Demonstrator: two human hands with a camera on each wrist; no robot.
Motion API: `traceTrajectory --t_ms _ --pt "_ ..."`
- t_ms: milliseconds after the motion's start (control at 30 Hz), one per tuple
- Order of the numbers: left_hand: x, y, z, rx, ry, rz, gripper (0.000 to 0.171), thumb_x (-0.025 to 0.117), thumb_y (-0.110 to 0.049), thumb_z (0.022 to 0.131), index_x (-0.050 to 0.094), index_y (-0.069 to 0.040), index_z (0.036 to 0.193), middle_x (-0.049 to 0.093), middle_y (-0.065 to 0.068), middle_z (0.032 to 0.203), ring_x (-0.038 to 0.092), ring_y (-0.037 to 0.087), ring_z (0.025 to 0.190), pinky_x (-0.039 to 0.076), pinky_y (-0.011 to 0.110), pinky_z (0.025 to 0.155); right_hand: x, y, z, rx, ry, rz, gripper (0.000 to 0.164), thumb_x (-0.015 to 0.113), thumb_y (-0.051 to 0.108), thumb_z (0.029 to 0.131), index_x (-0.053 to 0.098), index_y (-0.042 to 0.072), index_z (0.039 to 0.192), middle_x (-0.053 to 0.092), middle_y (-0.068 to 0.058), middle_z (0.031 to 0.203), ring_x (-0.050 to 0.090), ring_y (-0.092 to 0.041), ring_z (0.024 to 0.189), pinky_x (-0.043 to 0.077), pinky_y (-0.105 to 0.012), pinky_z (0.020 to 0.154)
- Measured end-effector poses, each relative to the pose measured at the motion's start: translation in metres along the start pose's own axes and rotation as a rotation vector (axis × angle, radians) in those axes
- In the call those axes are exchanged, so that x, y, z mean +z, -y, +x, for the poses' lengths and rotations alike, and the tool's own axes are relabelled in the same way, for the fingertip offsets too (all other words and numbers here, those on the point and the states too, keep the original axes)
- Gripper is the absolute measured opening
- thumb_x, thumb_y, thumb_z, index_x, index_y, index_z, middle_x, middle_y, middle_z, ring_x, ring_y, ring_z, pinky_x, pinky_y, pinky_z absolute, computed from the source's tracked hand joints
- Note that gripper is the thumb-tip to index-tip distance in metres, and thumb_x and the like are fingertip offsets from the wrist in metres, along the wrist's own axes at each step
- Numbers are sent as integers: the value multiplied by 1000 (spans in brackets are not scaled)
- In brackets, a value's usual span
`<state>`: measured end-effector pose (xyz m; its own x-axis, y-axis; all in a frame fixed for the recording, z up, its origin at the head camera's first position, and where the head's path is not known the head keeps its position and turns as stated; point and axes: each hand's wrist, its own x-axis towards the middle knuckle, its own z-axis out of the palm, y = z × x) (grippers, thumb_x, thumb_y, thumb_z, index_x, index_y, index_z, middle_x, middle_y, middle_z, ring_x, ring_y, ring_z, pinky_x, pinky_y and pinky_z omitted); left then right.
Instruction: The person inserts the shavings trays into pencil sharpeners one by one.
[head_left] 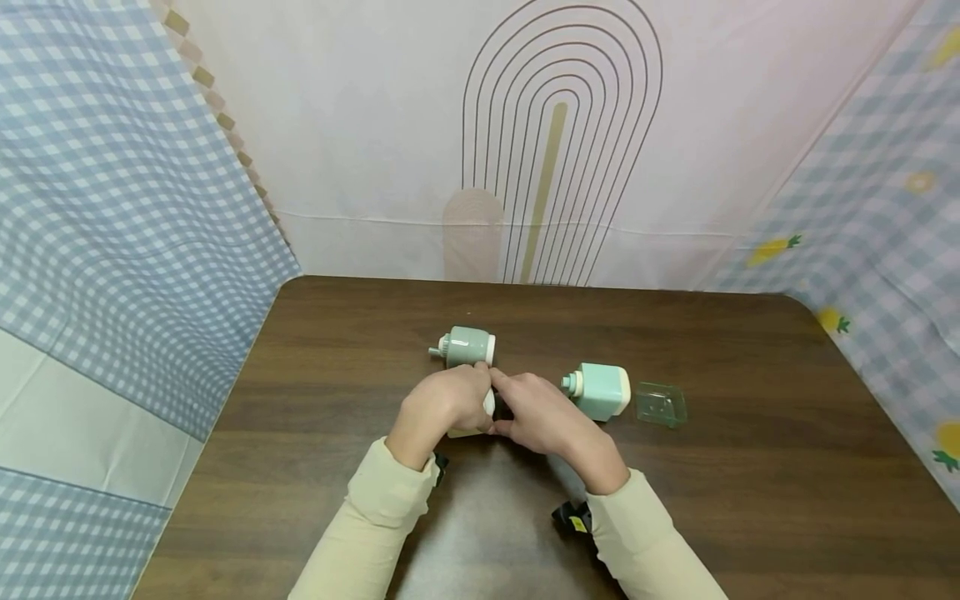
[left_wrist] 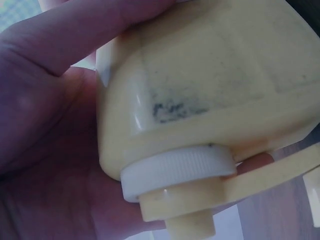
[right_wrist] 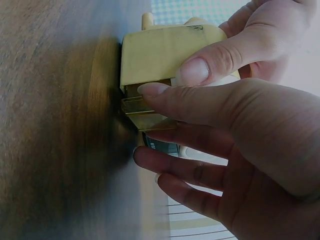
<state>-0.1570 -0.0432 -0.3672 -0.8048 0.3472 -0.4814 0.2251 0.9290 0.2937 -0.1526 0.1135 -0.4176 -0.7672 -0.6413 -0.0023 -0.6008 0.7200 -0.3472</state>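
A pale yellow pump bottle point(left_wrist: 210, 85) with a ribbed white collar lies in the grip of my left hand point(head_left: 446, 404), its pump end showing in the left wrist view. At the bottle's other end, my right hand point(head_left: 536, 412) pinches a clear yellowish plastic tray point(right_wrist: 152, 121) between thumb and fingers. In the right wrist view the tray is right at the bottle's base, with a dark gap between them. The left thumb presses on the bottle's side near that base. In the head view both hands cover most of the bottle.
Just beyond the hands a grey-green pump bottle point(head_left: 470, 346) lies on its side on the wooden table point(head_left: 337, 350). To the right lies a mint-green square pump bottle point(head_left: 602, 392), with a clear green tray point(head_left: 662, 406) beside its base. Fabric hangs behind the table.
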Motion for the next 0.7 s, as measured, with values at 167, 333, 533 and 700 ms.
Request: traceTrajectory --t_ms 167,333,533,700 --pt "0 2 0 8 7 0 70 82 -31 87 46 1 139 65 10 110 60 20 92 53 42 87 1 0 0 -3 3 19 70 80 27 90 46 7 148 72 -7 102 68 -18 90 57 -40 80" --pt "0 2 0 19 15 4 67 81 -28 88 47 2 137 65 9 105 60 20 88 53 41 84 3 1 1 -5 5 30 72 80 28 90 44 7 149 72 -6 102 68 -18 90 57 -39 81" --pt "-1 3 0 33 4 29 61 79 -23 87 49 2 134 64 8 100 59 20 84 53 39 79 2 3 1 17 14 57 81 82 30 88 41 5 152 73 -7 107 69 -19 94 57 -40 82" --pt "-2 2 0 36 11 30 62 79 -24 88 48 2 134 64 9 101 60 20 84 53 39 79 2 3 2 24 19 52 82 82 30 88 39 4 153 72 -7 106 68 -19 94 57 -39 83"
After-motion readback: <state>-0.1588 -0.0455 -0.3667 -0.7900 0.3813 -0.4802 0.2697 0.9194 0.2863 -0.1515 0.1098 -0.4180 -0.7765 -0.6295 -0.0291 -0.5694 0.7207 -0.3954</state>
